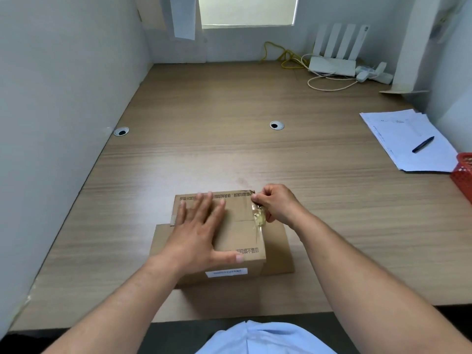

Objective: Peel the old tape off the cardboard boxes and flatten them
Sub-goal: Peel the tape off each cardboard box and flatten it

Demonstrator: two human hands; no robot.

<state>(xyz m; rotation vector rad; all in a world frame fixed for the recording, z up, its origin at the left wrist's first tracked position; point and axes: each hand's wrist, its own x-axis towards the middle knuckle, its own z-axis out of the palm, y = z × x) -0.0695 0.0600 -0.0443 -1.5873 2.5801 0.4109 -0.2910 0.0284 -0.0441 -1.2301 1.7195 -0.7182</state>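
Tape (260, 218) is pinched in your right hand (277, 203) at the right edge of the cardboard box (242, 238), which your flat, spread left hand (198, 232) presses down at the near middle of the desk (229, 149). Pull too sharply and it may snap, or tear the box's surface.

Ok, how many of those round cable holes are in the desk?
2. One cable hole sits at the left edge of the desk; the other cable hole is mid-desk, beyond the cardboard box. The box could hide another.
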